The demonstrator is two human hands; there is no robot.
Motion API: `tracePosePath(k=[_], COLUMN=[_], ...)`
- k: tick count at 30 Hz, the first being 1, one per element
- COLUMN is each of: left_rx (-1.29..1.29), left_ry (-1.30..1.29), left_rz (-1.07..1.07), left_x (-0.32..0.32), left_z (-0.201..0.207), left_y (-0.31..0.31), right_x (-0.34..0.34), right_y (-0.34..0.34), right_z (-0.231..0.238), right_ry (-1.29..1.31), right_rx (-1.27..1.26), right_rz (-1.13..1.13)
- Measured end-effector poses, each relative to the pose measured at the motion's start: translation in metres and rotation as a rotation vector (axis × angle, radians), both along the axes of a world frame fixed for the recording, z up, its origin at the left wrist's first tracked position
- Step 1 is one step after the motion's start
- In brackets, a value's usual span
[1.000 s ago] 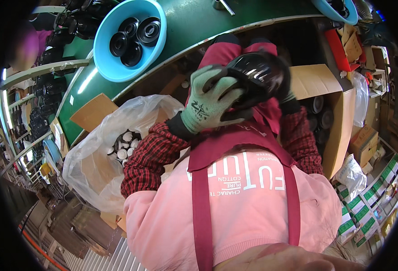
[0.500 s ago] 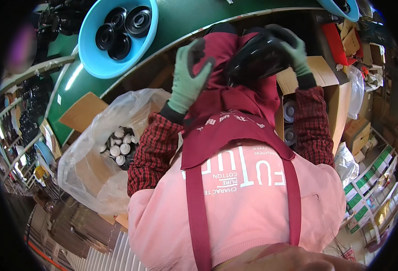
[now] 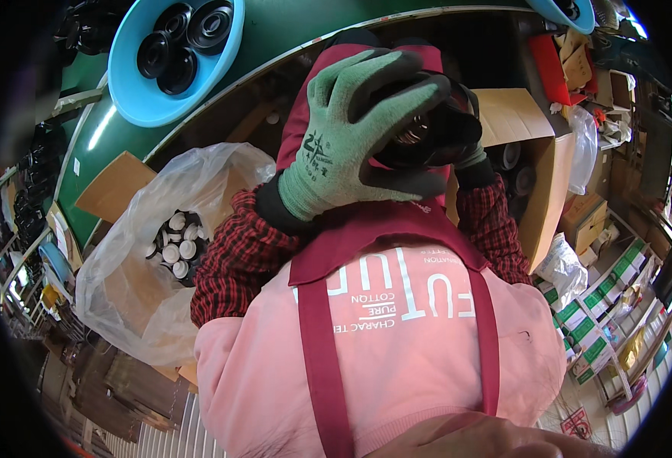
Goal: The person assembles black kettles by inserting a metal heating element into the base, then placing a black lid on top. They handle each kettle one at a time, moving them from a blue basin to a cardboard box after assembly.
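Note:
A glossy black, hollow vessel-like part [image 3: 458, 130] is held up in front of my lap; its exact kind does not show. Something round and metallic glints at its near side. My left hand [image 3: 359, 126], in a green glove with dark fingertips, cups it from the left, fingers spread above and thumb below. Mostly hidden behind the part, my right hand [image 3: 471, 156] supports it from the right, with only some green glove showing above the cuff.
At left, a clear plastic bag [image 3: 126, 305] lines an open box and holds several white-and-black knobs [image 3: 180, 248]. A blue basin [image 3: 126, 99] with several black round lids [image 3: 176, 70] stands on the green table [image 3: 290, 23]. On the right is an open carton [image 3: 553, 191] with round parts.
My left hand has moved right and up to the black part. The part has turned and been raised toward me, with my right hand moving behind it.

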State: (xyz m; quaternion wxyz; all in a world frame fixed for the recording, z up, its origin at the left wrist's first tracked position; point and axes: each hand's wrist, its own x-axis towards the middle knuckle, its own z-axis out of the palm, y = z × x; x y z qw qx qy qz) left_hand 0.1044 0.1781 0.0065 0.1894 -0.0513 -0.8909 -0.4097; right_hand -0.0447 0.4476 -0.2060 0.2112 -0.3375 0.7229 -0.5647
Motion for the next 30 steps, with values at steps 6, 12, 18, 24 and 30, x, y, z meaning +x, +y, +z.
tracePosePath(k=[6,12,18,24,30], left_rx=[0.035,0.185,0.705,0.775,0.741], left_ry=[0.158,0.161,0.086,-0.133,-0.053], left_rz=[0.021,0.047,0.334,0.404,0.339], left_x=[0.002,0.002,0.027,0.042,0.030], left_z=[-0.014,-0.013,-0.018,-0.023,-0.037], left_y=[0.009,0.016,0.005,0.009,0.008], right_x=[0.018,0.032,0.042,0.045,0.039], right_y=[-0.014,-0.014,-0.004,-0.001,0.002], right_z=[-0.002,0.001,-0.001,-0.001,-0.015], right_ry=[-0.292,-0.381,-0.490,-0.520,-0.537], right_rx=[-0.025,-0.130,-0.269,-0.312,-0.337], right_rz=[0.095,0.039,-0.093,-0.154,-0.198])
